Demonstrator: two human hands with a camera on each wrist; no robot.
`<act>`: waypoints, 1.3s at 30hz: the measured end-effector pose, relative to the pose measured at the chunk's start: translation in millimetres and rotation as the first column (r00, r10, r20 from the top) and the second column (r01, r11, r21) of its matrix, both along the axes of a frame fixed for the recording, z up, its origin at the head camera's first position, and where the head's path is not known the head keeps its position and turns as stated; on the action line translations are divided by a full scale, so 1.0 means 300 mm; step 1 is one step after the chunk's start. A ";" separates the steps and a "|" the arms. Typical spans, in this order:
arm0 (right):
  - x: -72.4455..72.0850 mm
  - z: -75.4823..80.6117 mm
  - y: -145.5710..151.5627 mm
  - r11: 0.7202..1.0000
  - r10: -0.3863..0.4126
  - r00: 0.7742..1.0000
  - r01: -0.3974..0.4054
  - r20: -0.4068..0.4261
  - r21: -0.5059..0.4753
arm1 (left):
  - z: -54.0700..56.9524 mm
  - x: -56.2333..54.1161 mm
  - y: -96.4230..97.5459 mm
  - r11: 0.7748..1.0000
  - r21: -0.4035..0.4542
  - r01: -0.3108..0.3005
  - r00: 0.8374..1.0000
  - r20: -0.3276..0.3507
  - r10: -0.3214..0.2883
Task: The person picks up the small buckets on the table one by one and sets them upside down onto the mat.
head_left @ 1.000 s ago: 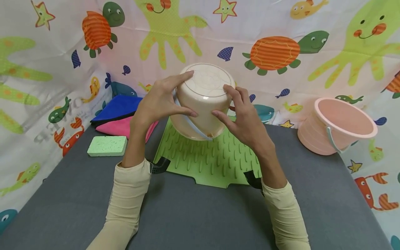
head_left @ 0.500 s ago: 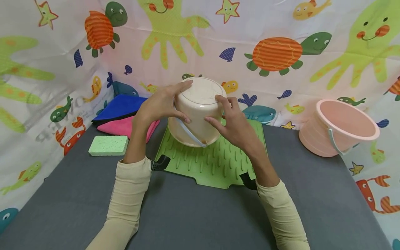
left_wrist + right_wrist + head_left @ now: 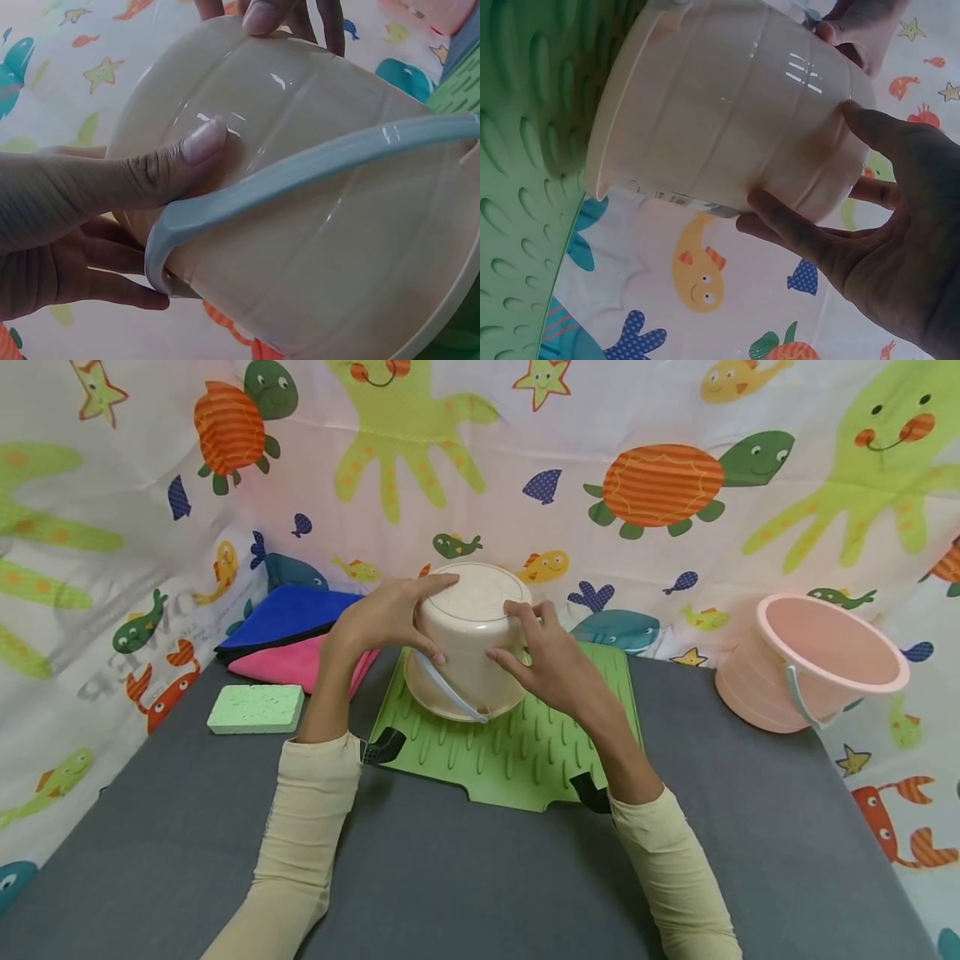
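Observation:
Both hands hold a cream bucket (image 3: 468,647) upside down, its round base facing up and its rim low over the green ribbed mat (image 3: 525,752). My left hand (image 3: 386,618) grips the left side near the base, thumb on the front wall. On the opposite side my right hand (image 3: 543,656) grips the bucket, fingertips at the base edge. A pale blue handle (image 3: 315,161) slants across the bucket's wall in the left wrist view, passing just below the left thumb. In the right wrist view the rim overlaps the mat (image 3: 525,150).
A pink bucket (image 3: 780,668) with a pale handle stands upright at the right. On the left lie a light green sponge (image 3: 257,709) and folded blue (image 3: 288,618) and pink cloths (image 3: 281,667). A printed curtain (image 3: 480,460) closes off the back and sides of the grey table (image 3: 480,877).
Both hands have lowered the cream bucket toward the green mat, shifting it slightly left. The sponge, cloths and pink bucket have stayed in place.

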State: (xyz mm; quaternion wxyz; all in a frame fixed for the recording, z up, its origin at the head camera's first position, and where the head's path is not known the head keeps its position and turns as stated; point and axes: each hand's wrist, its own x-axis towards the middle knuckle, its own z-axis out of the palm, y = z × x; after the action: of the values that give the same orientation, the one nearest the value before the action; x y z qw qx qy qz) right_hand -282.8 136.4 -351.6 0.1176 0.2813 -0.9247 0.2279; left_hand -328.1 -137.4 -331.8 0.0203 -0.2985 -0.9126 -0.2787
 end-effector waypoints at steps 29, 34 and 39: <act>-0.004 -0.028 -0.016 0.991 0.042 0.999 -0.042 0.003 0.126 | -0.045 -0.047 -0.021 1.000 -0.027 0.014 0.996 0.087 -0.011; -0.006 -0.027 -0.020 0.991 0.037 0.999 -0.037 0.002 0.125 | -0.039 -0.045 -0.021 0.999 -0.046 0.020 0.997 0.080 -0.016; -0.010 -0.033 -0.027 0.991 0.041 0.999 -0.042 0.011 0.130 | -0.048 -0.054 -0.033 0.998 -0.040 0.044 0.992 0.118 -0.039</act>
State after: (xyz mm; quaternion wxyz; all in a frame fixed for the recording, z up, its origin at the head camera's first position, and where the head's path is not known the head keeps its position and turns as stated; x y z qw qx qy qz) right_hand -285.8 128.2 -361.4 0.0904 0.3066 -0.9320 0.1709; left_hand -344.3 -147.2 -346.3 -0.0454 -0.3008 -0.9116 -0.2766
